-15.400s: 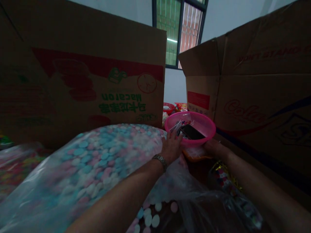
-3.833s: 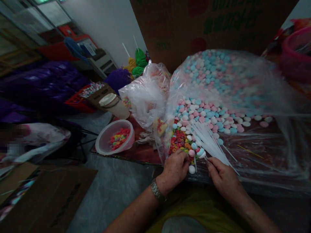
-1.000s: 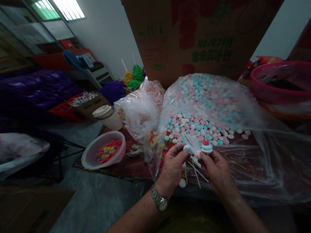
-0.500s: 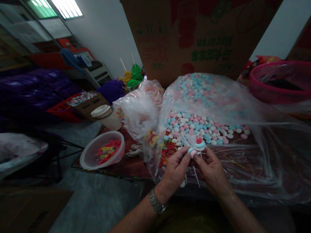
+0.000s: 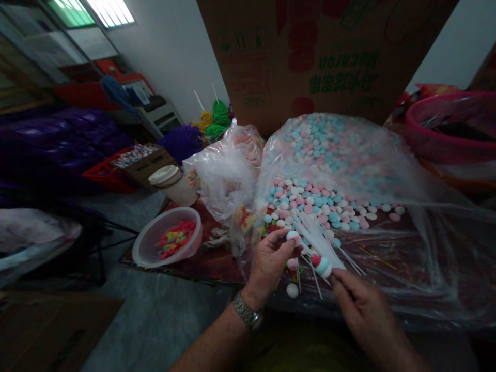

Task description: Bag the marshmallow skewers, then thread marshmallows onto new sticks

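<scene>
My left hand (image 5: 271,261), with a metal watch on its wrist, pinches a small blue, white and pink candy (image 5: 293,237) between thumb and fingers. My right hand (image 5: 360,299) is closed at the lower end of a candy stick (image 5: 322,266) with a red piece over blue and white ones, tilted up to the left. Its grip is partly hidden. Clear plastic sleeves (image 5: 315,237) lie right behind it. White sticks, a pink candy piece (image 5: 292,264) and a loose white candy (image 5: 292,290) are near my left hand.
A big clear bag (image 5: 329,139) spills pink, blue and white candies over the table. To the left stand a translucent bowl (image 5: 139,248) of colourful rings, a lidded white bucket (image 5: 180,188) and a knotted bag (image 5: 220,165). Behind rises a cardboard box (image 5: 263,62); a pink basin (image 5: 437,139) is at right.
My hands were together around the candies and have parted. My right hand has moved down and right with the red-topped candy stick, which now tilts. The plastic sleeves show more fully.
</scene>
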{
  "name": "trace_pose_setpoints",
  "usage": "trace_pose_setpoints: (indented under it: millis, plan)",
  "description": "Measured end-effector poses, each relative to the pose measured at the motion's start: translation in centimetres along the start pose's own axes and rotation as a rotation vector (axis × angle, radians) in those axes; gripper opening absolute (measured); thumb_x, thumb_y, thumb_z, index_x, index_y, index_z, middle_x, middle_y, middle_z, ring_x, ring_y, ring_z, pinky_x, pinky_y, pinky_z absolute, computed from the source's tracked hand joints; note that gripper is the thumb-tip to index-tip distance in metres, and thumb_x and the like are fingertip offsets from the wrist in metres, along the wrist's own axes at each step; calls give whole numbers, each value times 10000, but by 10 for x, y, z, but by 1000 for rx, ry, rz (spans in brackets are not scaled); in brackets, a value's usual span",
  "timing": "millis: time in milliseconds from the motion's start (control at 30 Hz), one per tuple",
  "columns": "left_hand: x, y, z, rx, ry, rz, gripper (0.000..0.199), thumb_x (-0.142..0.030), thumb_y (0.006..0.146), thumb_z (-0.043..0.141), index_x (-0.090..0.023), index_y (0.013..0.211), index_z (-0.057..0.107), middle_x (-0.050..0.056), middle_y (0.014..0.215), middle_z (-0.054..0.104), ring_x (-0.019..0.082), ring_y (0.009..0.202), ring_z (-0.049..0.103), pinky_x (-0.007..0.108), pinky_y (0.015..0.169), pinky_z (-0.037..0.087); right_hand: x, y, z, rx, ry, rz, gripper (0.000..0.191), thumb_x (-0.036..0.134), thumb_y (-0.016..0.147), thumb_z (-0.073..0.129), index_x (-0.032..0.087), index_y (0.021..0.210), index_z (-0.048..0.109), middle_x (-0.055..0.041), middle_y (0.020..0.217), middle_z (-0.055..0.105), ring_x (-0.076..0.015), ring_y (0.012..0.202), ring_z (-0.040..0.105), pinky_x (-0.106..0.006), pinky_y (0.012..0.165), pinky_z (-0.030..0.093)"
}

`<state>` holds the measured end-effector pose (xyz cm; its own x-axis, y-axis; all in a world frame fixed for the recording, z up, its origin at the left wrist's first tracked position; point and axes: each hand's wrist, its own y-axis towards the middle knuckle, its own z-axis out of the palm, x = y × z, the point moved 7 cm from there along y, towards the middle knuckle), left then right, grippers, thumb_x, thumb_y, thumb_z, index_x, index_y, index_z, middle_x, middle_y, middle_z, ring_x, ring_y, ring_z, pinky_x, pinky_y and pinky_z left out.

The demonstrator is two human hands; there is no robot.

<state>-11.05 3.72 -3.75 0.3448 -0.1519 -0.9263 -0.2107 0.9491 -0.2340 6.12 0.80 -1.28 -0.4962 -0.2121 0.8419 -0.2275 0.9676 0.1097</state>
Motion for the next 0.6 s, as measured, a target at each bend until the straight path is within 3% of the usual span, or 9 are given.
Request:
trace_pose_setpoints:
  millis: [200, 367, 600]
  plan:
    - [-10, -6, 0, -44, 324, 205, 245, -277, 724, 634, -145, 931, 640, 14, 729, 673, 117, 626, 613, 193, 573, 502, 4, -8, 11, 44, -337, -81, 302, 274, 885, 327, 216, 852, 621, -40, 749, 681, -171, 600, 616, -254, 537, 382]
    - [-14, -12, -1, -59, 594, 415, 231, -274, 769, 582, -160, 953, 662, 24, 784, 686, 128, 669, 615, 206, 618, 499, 9, -6, 14, 68, -518, -112, 263, 236, 878, 337, 231, 813, 592, -11, 694, 670, -176, 554, 606, -261, 488, 321]
    - [-20, -16, 0, -32, 675, 566, 228, -206, 725, 613, -202, 935, 703, 47, 804, 710, 162, 690, 636, 244, 695, 505, 20, -7, 22, 26, -628, -200, 210, 181, 848, 376, 225, 743, 552, 7, 605, 627, -168, 484, 593, -275, 453, 260]
